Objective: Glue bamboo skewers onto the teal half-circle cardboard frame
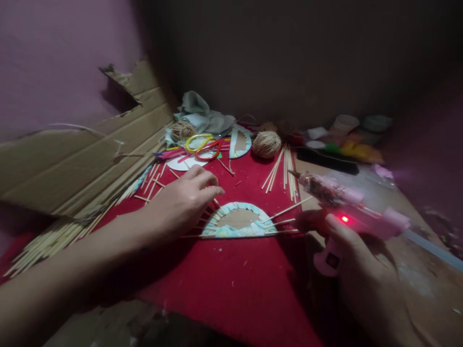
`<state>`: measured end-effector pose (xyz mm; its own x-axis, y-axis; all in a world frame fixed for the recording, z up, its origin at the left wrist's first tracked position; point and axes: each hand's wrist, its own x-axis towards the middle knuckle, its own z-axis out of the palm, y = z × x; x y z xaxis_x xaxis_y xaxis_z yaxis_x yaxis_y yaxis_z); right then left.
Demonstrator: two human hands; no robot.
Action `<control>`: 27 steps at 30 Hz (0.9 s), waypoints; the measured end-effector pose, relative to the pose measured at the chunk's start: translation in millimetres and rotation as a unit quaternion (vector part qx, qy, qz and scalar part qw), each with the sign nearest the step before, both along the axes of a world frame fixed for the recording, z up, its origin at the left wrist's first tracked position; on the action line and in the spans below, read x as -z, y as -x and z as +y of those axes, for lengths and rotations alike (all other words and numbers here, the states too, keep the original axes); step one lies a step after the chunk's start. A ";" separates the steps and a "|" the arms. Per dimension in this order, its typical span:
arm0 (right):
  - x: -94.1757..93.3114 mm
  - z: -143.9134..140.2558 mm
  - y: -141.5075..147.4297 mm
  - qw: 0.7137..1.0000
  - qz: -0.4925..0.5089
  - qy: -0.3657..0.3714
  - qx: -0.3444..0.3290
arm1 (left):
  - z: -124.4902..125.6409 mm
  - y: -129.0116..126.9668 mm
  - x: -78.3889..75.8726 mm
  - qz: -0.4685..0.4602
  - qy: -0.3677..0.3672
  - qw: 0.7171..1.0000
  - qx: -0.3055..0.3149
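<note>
My right hand [365,270] is wrapped around a pink hot glue gun [347,212] with a lit red light. Its nozzle points left, above the table's right side. My left hand [191,195] hovers over the left end of a half-round cardboard piece [240,219] edged with pale blue patterned fabric. Its fingers are curled, and their tips are hidden, so I cannot make out what they hold. Thin wooden sticks [280,222] fan out from both ends of the half-round piece, some partly behind my left hand.
Behind lie scissors with yellow and red handles [208,153], a ball of twine [266,143], a smaller fabric-edged half-round [239,142] and crumpled cloth [202,115]. Loose sticks [289,173] rest back right. Bundled sticks [54,241] and a cardboard sheet [83,168] line the left.
</note>
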<state>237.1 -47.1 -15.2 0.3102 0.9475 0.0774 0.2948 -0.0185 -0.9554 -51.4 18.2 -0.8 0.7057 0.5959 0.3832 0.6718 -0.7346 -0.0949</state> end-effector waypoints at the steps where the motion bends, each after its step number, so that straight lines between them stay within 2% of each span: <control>1: -3.5 0.8 3.1 0.999 0.030 0.005 0.020 | 7.8 -4.2 -5.9 0.000 0.012 1.000 -0.005; 4: -9.0 2.2 8.0 0.992 0.112 0.012 0.052 | 36.3 -31.4 -23.3 -0.012 0.111 0.994 -0.024; 7: -6.1 4.9 5.7 0.986 0.159 0.001 0.056 | 67.3 -73.7 -31.3 -0.014 0.216 0.973 -0.081; 9: -2.0 8.9 2.2 0.977 0.206 -0.016 0.050 | 85.9 -101.3 -28.5 -0.001 0.264 0.957 -0.119; 11: 1.1 14.0 -1.5 0.969 0.240 -0.042 0.049 | 100.6 -123.4 -21.4 0.012 0.268 0.953 -0.139; 14: 0.9 20.5 -6.4 0.968 0.235 -0.069 0.062 | 114.2 -144.8 -9.9 0.032 0.255 0.950 -0.175; 17: -3.6 23.7 -9.0 0.970 0.226 -0.073 0.057 | 121.0 -156.6 -4.9 0.043 0.263 0.943 -0.201; 21: -8.3 25.8 -8.7 0.966 0.244 -0.068 0.045 | 126.6 -163.8 -8.4 0.028 0.311 0.920 -0.236; 24: -6.2 26.4 -8.5 0.966 0.250 -0.062 0.024 | 127.4 -159.8 -14.9 -0.007 0.363 0.894 -0.264; 27: -0.8 23.9 -9.6 0.970 0.236 -0.058 -0.002 | 121.2 -143.6 -23.7 -0.051 0.388 0.881 -0.265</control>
<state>246.7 -23.2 -14.5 0.3340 0.9420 0.0333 -0.1753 0.0967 -0.9798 92.2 139.4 22.9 0.2355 0.9419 -0.2396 0.9158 -0.1325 0.3791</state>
